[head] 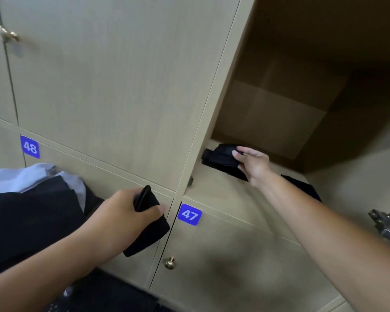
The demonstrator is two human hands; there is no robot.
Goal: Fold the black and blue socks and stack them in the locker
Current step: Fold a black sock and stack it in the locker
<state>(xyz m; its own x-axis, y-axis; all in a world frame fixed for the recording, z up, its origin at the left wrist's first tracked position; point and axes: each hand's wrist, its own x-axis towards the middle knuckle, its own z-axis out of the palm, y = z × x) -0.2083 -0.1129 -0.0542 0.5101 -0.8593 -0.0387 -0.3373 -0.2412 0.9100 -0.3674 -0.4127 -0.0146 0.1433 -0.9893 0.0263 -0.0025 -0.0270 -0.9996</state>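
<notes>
1. Pale wood-grain locker doors fill the view, with blue number plates 48 and 47 and round brass knobs; one locker at upper right stands open, its inside dim and brown.
2. On the front left of that locker's floor lies a folded black sock bundle. The right hand reaches in and pinches its near edge, thumb on top and fingers curled underneath.
3. Another dark piece lies on the locker floor just behind the right forearm; what it is cannot be told.
4. The left hand is outside the locker, in front of the closed doors, gripping a folded black sock, fingers wrapped round the fold and thumb pressed on the front.
5. At lower left sits a pile of clothes, black cloth over pale blue cloth; it may hold the socks not yet folded.
6. By the look of them, the socks are light, soft and limp. A fold will spring open unless it is pinched across all layers at the folded edge, as both hands do now.
7. To stack neatly, I would lay the held sock flat on the bundle and press it down before letting go.
</notes>
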